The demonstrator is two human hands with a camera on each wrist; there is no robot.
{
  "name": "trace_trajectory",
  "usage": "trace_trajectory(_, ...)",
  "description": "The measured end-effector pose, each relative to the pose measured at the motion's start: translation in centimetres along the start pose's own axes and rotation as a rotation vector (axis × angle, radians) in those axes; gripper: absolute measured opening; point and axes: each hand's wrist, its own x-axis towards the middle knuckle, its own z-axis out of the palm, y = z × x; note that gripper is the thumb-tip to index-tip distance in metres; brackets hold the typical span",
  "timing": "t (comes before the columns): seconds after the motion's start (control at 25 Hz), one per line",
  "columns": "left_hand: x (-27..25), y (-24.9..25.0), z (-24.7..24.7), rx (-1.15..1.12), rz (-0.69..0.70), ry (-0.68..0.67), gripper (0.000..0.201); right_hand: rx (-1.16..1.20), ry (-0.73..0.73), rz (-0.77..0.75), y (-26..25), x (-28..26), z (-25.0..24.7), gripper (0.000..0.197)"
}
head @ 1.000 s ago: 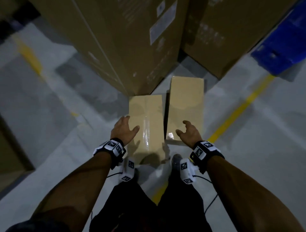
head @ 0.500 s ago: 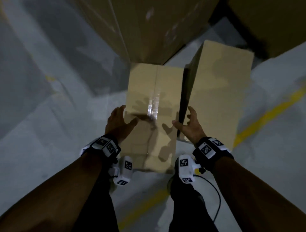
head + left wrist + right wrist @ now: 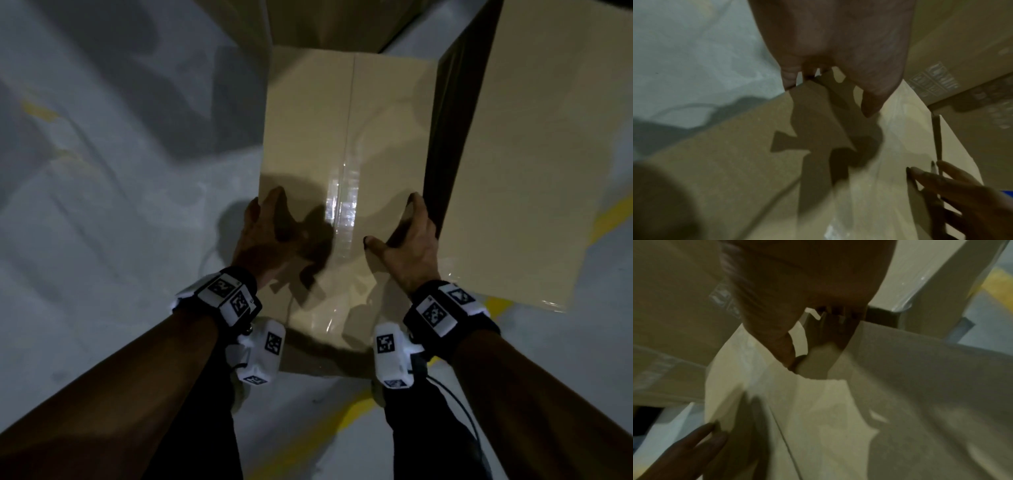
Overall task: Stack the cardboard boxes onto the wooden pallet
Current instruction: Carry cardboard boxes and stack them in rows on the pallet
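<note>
Pickup step: your left hand [image 3: 270, 236] and right hand [image 3: 409, 243], fingers spread, flank taped cardboard box [image 3: 346, 144]; next, grip sides, lift.

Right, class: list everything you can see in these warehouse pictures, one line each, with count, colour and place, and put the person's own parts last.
Small cardboard box: one, pale tan, taped seam, on the floor between both hands.
Taller cardboard box: one, tan, close beside the small box on its right.
Large cartons: at least one, brown, behind the small box.
Floor: one, grey, all around.
Floor line: yellow, running under the boxes toward the right.
Wrist cameras: two, white with black markers, one on each wrist.
Left hand: one, at the small box's left edge.
Right hand: one, at its right edge.
</note>
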Motion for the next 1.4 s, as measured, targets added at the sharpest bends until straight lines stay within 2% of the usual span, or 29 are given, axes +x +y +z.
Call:
trace_trajectory(0.12,0.9,-1.4,-1.4,-0.104,-0.031,0.056,0.092,-0.002,0.006,-0.050,-1.3,-1.3,1.0,0.114)
trace_trajectory(0.24,1.9,-2.5,-2.2,-0.225,0.027,-0.045,0.110,0.085,-0.022,-0.039,-2.0,-1.4,1.4,0.117)
trace_trajectory(0.32,2.5,-3.6,-2.1,-0.242,0.013,-0.076,0.122,0.092,-0.013,-0.049,-2.2,-1.6,1.6,0.117)
trace_trajectory(0.56,-2.4,-4.2,-5.0,-0.232,-0.028,0.015,0.125,0.117,-0.054,-0.074,-4.0,-6.3,1.9,0.116)
trace_trajectory(0.72,-8.2,-4.3,-10.7,-0.278,-0.043,0.082,0.116,0.110,-0.091,-0.158,-8.7,-11.4,0.8,0.117)
trace_trajectory(0.88,-16.3,-1.7,-19.7,-0.246,-0.063,0.186,0.118,0.097,-0.145,-0.243,-17.3,-18.0,-1.5,0.116)
trace_trajectory(1.04,-25.9,1.3,-28.6,-0.273,-0.086,0.296,0.107,0.069,-0.181,-0.334,-26.3,-25.4,-3.8,0.115)
trace_trajectory(1.12,-30.3,2.3,-32.4,-0.260,-0.080,0.403,0.106,0.049,-0.210,-0.364,-30.7,-28.8,-5.0,0.114)
trace_trajectory(1.2,-34.8,3.1,-35.8,-0.273,-0.077,0.524,0.106,0.073,-0.267,-0.455,-34.9,-32.2,-6.2,0.113)
trace_trajectory(1.4,-44.3,5.0,-38.6,-0.318,-0.147,0.763,0.103,0.057,-0.406,-0.662,-40.4,-38.0,-8.9,0.114)
